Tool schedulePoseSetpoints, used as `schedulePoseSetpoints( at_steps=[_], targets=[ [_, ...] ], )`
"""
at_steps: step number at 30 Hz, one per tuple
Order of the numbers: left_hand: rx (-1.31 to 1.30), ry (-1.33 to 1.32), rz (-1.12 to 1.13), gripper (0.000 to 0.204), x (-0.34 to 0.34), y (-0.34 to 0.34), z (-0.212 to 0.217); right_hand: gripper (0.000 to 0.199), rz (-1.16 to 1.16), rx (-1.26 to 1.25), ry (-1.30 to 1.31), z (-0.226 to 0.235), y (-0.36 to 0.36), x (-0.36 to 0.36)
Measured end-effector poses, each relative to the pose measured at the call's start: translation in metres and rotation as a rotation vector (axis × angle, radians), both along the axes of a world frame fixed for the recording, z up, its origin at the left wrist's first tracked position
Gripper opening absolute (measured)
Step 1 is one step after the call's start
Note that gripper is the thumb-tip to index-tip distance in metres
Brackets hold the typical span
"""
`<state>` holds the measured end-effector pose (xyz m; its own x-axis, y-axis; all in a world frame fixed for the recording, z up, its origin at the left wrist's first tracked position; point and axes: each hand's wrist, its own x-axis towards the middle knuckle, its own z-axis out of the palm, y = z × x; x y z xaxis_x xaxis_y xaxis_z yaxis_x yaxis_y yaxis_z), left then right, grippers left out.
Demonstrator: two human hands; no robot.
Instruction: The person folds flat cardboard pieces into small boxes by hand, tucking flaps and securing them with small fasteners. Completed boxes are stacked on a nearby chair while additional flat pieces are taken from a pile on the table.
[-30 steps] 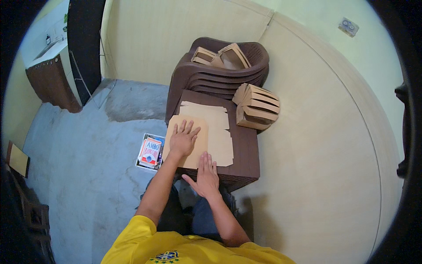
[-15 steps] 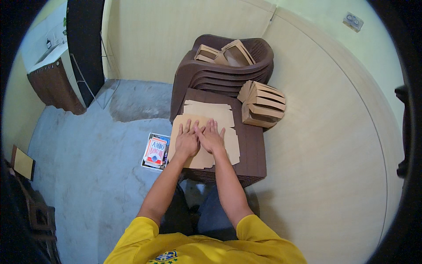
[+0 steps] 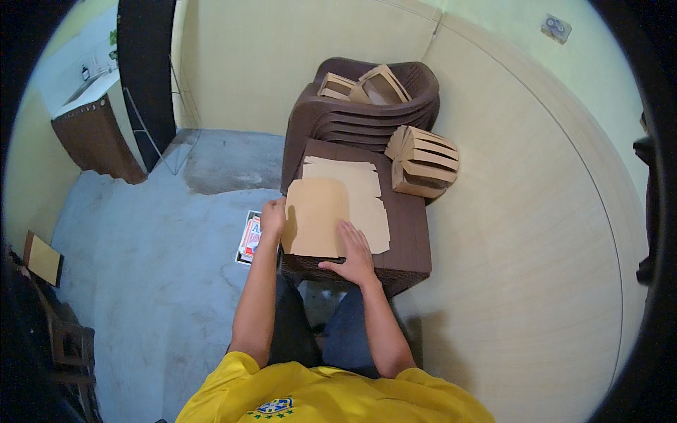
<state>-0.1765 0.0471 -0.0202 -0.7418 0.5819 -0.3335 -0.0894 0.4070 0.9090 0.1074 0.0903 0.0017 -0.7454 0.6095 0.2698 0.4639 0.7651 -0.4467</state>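
A tan cardboard sheet (image 3: 316, 215) with a rounded top edge lies over other cut cardboard pieces (image 3: 342, 176) on the seat of stacked brown chairs. At its left edge my left hand (image 3: 273, 218) is closed, the fingers curled round the border; the fingertips are partly hidden. My right hand (image 3: 356, 255) rests at the sheet's lower right, fingers stretched out and thumb spread apart. The sheet's right edge seems slightly raised, with a shadow beside it.
Folded cardboard shapes stand nearby: a slatted one (image 3: 423, 166) at the seat's right and another (image 3: 367, 86) on the chair back (image 3: 374, 116). A box of small packets (image 3: 251, 238) is left of the seat. A wooden wall (image 3: 522, 211) curves along the right.
My hands have parted from flat on the cardboard's middle. The left moved to the sheet's left edge and curled; the right slid down to its lower right. The sheet shifted upward a little.
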Motion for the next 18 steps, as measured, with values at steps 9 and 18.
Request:
schedulePoseSetpoints(
  at_steps=[9, 18],
  targets=[
    [0.587, 0.079, -0.369, 0.06, 0.04, 0.009, 0.062, 0.052, -0.298, -0.729, 0.567, -0.034, 0.034, 0.008],
    [-0.115, 0.712, -0.066, 0.07, 0.104, -0.009, 0.03, 0.062, -0.249, -1.107, 1.312, -0.023, 0.032, 0.007]
  ],
)
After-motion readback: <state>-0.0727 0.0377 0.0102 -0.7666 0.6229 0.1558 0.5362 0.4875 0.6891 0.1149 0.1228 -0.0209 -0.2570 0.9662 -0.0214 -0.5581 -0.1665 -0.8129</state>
